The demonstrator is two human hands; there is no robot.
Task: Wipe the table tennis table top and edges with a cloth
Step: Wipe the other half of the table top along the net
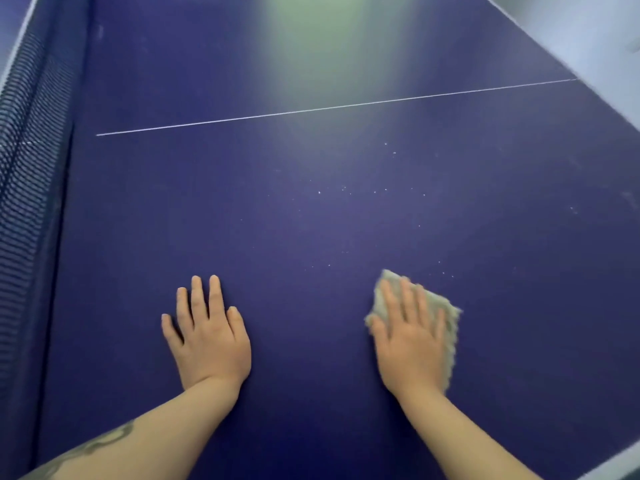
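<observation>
While the left hand (207,336) lies flat on the blue table (311,230), fingers straight and spread, the right hand (410,337) presses a pale cloth (446,306) flat to the top, fingers straight. White specks (374,192) dot the surface beyond the cloth. Farther off runs a white line (329,108); the net (24,174) stands along the left.

text: none legible | labels: none | numbers: none | signs: none
</observation>
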